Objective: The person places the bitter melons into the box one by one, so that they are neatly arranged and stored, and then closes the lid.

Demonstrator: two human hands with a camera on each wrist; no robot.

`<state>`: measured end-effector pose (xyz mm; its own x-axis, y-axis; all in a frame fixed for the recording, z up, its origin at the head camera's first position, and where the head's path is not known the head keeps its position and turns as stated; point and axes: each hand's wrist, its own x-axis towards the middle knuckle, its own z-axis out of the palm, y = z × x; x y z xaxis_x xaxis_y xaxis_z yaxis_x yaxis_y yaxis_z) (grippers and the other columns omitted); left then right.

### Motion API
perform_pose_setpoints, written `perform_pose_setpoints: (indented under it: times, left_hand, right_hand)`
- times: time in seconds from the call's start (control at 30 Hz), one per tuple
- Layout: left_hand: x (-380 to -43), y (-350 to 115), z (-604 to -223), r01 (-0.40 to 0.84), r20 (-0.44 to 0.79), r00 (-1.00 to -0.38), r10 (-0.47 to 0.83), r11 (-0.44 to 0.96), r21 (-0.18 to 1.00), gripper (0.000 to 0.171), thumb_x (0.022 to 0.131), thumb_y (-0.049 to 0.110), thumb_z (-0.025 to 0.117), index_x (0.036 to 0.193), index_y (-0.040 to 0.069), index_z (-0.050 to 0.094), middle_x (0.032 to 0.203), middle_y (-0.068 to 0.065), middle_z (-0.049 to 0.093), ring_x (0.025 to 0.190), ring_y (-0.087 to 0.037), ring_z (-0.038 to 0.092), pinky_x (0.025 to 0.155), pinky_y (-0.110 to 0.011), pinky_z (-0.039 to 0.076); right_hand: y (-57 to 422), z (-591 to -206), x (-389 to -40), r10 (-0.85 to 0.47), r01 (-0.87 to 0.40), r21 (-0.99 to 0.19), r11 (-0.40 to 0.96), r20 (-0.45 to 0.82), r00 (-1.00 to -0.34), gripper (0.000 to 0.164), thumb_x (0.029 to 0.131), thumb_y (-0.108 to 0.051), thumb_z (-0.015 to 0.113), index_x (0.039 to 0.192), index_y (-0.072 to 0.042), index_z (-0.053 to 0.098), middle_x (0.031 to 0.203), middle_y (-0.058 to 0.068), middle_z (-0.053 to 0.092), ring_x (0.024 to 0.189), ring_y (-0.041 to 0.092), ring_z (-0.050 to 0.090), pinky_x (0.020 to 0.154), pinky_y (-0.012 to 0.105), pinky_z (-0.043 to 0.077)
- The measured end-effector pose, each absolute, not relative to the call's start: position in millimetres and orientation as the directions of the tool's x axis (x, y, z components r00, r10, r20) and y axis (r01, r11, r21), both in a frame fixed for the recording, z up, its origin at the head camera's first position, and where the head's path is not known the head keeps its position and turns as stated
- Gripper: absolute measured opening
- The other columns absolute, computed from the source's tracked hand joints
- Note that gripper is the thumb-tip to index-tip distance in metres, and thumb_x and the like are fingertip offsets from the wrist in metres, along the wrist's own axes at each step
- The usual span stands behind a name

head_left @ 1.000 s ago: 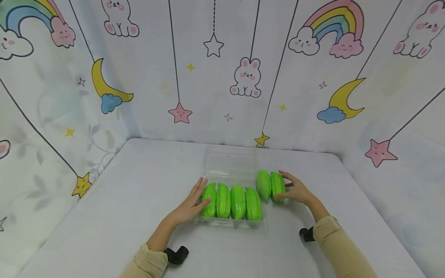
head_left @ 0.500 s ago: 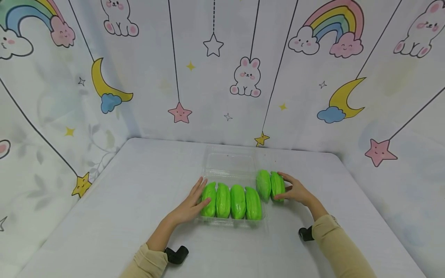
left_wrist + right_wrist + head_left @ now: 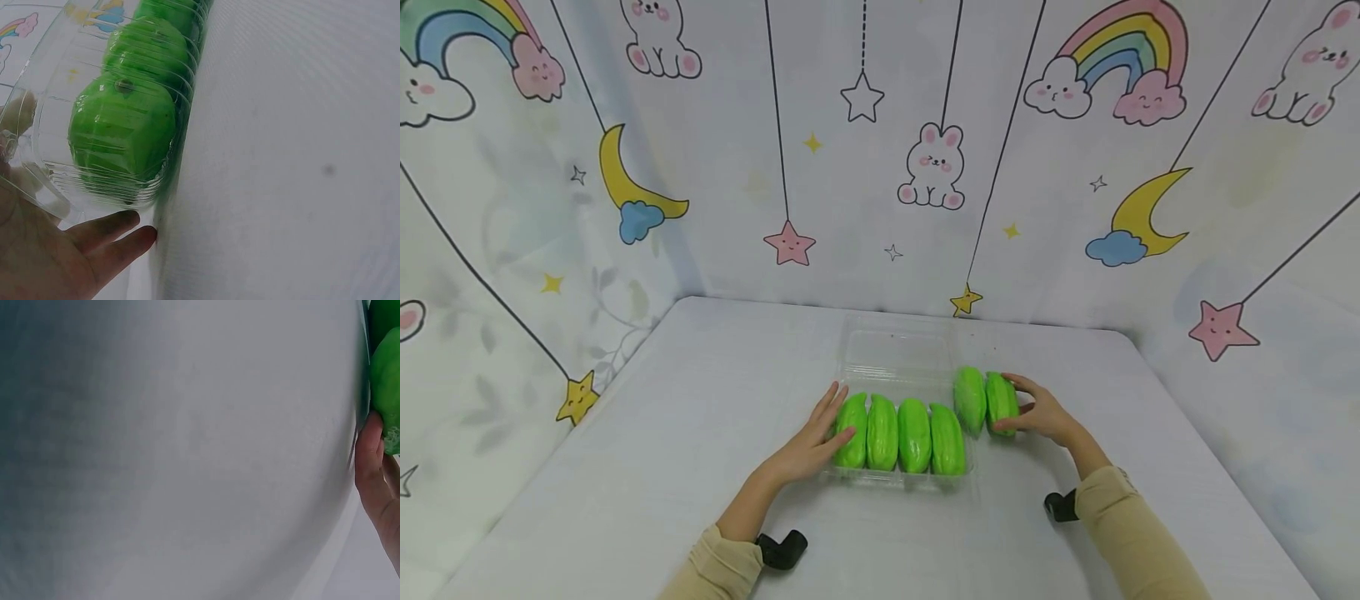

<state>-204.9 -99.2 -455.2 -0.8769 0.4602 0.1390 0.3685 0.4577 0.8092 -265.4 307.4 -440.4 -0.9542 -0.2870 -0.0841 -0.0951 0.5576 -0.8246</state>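
Four green fruits (image 3: 913, 436) lie side by side in the clear plastic box (image 3: 897, 478), its lid (image 3: 895, 346) folded back toward the far edge of the bench (image 3: 625, 467), while two more lie outside, just past its right side. The right hand (image 3: 1040, 414) grasps the outer loose fruit (image 3: 1000, 402), thumb at the near end and fingers toward the far one; the inner loose fruit (image 3: 969, 400) lies between that and the box, and whether it touches the plastic I cannot tell. The left hand (image 3: 807, 446) grasps nothing: its fingers stretch along the box's left end, the thumb reaching over the leftmost packed fruit (image 3: 848, 412), seemingly to steady things. The step in hand looks like moving fruit between bench and box, though which way is not settled here. If it is loading, the next move calls for a lift clear of the neighbour and the box wall, then a gentle lowering onto the row, which leaves little room beside it; if unloading, simply for letting go
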Motion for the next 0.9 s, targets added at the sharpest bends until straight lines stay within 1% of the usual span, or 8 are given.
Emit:
perform_pose_setpoints:
  times: [0.13, 0.27, 0.57, 0.9]
  left_hand:
    - [-206, -99, -456, 0.375, 0.146, -0.874, 0.463, 0.452, 0.810, 0.067, 0.098, 0.032, 0.043, 0.148, 0.014, 0.003, 0.152, -0.011, -0.008, 0.137, -0.033, -0.002, 0.102, -0.060, 0.017]
    - [-205, -99, -454, 0.365, 0.137, -0.877, 0.460, 0.456, 0.811, 0.067, 0.098, 0.032, 0.043, 0.148, 0.015, 0.002, 0.152, -0.009, -0.009, 0.137, -0.033, -0.001, 0.102, -0.060, 0.017]
    - [-203, -98, -451, 0.359, 0.127, -0.880, 0.457, 0.466, 0.809, 0.066, 0.098, 0.033, 0.042, 0.148, 0.016, 0.002, 0.152, -0.008, -0.009, 0.137, -0.033, -0.001, 0.102, -0.060, 0.016]
    - [-203, -98, -452, 0.361, 0.130, -0.880, 0.458, 0.465, 0.808, 0.066, 0.098, 0.033, 0.042, 0.148, 0.015, 0.002, 0.152, -0.008, -0.009, 0.137, -0.033, -0.001, 0.103, -0.059, 0.016]
  right_hand:
    - [310, -438, -262, -0.262, -0.093, -0.816, 0.571, -0.073, -0.962, 0.094, 0.068, -0.020, 0.082, 0.144, -0.011, 0.026, 0.143, 0.028, 0.018, 0.108, 0.046, 0.048, 0.070, 0.039, 0.050]
    - [314, -435, -260, -0.255, -0.111, -0.817, 0.566, -0.045, -0.966, 0.094, 0.068, -0.020, 0.082, 0.145, -0.015, 0.026, 0.143, 0.028, 0.019, 0.107, 0.046, 0.048, 0.074, 0.042, 0.049]
    - [313, -423, -256, -0.269, -0.153, -0.835, 0.529, 0.006, -0.963, 0.094, 0.069, -0.018, 0.082, 0.145, -0.016, 0.026, 0.144, 0.026, 0.019, 0.106, 0.046, 0.049, 0.075, 0.043, 0.049]
    - [292, -402, -242, -0.293, -0.192, -0.843, 0.502, 0.043, -0.955, 0.092, 0.069, -0.015, 0.081, 0.144, -0.013, 0.027, 0.142, 0.025, 0.022, 0.103, 0.044, 0.051, 0.072, 0.043, 0.051]
